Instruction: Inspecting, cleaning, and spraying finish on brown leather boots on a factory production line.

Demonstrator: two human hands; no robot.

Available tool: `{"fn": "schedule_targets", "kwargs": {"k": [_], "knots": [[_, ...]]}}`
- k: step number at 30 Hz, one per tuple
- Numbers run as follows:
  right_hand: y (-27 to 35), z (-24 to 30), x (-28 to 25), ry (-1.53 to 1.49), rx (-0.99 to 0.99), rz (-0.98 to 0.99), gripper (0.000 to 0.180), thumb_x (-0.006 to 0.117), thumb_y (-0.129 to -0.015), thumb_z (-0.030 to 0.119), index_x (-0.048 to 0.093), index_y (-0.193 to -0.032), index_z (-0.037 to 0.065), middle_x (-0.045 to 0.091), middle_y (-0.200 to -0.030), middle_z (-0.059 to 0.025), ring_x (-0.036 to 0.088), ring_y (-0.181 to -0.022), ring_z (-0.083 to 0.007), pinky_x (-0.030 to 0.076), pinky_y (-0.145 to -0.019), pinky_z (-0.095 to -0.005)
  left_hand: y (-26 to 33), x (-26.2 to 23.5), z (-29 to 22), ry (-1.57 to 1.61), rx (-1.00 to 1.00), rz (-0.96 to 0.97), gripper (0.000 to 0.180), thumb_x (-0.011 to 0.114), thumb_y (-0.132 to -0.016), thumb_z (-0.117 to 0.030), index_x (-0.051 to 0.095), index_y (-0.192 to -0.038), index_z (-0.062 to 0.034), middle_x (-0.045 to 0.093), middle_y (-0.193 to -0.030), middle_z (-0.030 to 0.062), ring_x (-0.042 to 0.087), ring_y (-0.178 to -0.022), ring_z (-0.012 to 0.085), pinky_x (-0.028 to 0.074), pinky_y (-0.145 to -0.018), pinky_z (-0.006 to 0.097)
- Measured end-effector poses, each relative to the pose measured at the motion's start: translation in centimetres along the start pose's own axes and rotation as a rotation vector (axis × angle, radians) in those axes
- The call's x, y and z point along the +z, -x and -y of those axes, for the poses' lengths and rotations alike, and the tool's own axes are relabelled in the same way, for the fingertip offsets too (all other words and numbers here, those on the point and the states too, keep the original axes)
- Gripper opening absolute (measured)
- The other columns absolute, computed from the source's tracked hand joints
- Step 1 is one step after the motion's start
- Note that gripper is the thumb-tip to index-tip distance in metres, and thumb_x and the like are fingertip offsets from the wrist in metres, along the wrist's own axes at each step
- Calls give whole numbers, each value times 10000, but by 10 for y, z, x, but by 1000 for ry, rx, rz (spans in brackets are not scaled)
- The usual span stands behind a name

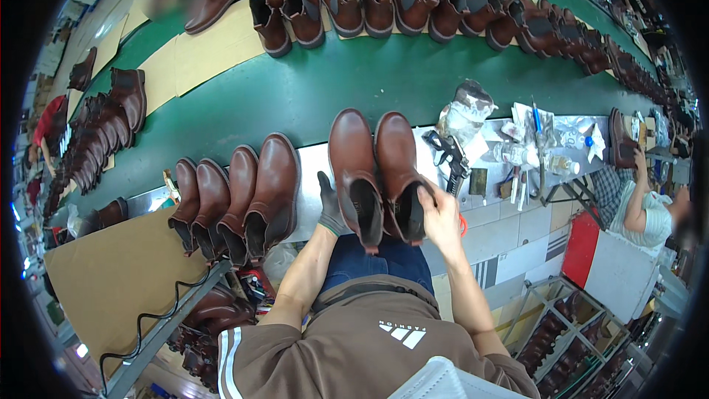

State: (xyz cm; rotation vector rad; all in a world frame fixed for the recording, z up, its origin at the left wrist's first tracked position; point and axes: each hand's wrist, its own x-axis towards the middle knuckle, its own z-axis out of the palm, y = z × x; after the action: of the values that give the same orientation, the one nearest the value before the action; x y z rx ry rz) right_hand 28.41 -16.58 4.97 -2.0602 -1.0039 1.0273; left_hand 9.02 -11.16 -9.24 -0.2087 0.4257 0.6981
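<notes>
We hold the pair of brown boots (377,174) on the worktop (314,159), toes pointing away from us; gloved left hand (330,207) grips the left boot, bare right hand (439,214) the right.

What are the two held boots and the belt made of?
Boots: look like smooth brown leather with a soft sheen on the toes; dark side panels at the ankle, probably elastic. Belt: green, matte, likely rubber or plastic sheet. Left hand wears a dark knit glove; right hand is bare.
</notes>
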Motion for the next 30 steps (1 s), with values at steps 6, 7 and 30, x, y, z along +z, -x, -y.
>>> {"fn": "schedule_targets", "kwargs": {"k": [6,7,30], "knots": [[-17,-5,-11,-154,63,216,420,519,-929,329,589,-1092,-51,613,-819,-83,535,-768,-117,485,-628,-294,14,-21,10,274,35,189,583,442,-873,-466,448,-1310,-80,524,-1272,161,530,-1128,352,405,-993,486],[-17,-10,-11,-337,81,256,470,507,-936,368,578,-1147,-45,643,-941,-104,583,-849,-145,526,-659,-299,15,-15,9,243,39,186,590,428,-878,-476,444,-1317,-82,508,-1293,157,514,-1152,343,386,-1013,480],[6,-24,-66,-630,-271,15,170,657,-855,118,635,-935,-30,643,-843,-34,590,-810,-115,470,-753,-253,26,135,18,148,68,126,645,433,-851,-487,359,-1356,-93,369,-1388,184,336,-1292,388,219,-1062,618]]}}
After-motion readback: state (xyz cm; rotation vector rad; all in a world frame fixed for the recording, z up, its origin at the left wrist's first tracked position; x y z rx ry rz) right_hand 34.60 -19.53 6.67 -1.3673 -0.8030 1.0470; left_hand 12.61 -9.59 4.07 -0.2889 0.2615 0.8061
